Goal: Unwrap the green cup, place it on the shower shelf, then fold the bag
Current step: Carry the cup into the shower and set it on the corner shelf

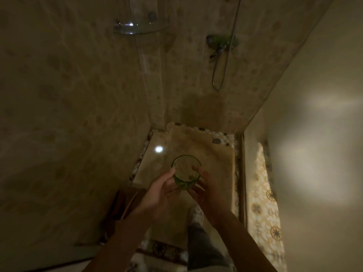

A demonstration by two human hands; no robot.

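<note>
A green glass cup (185, 170) is held upright and bare in front of me, over the shower floor. My left hand (157, 193) grips its left side and base. My right hand (206, 191) has its fingers on the right rim and wall. High on the corner of the tiled walls sits a curved glass shower shelf (137, 28), far above the cup. A brown shape, possibly the bag (123, 205), hangs below my left forearm; the light is too dim to be sure.
A shower mixer tap (220, 46) with a looping hose (218, 75) is fixed to the right tiled wall. A beige mat (206, 154) covers the pebble floor. A glass partition (314, 154) stands on the right. My leg and shoe (196, 222) are below.
</note>
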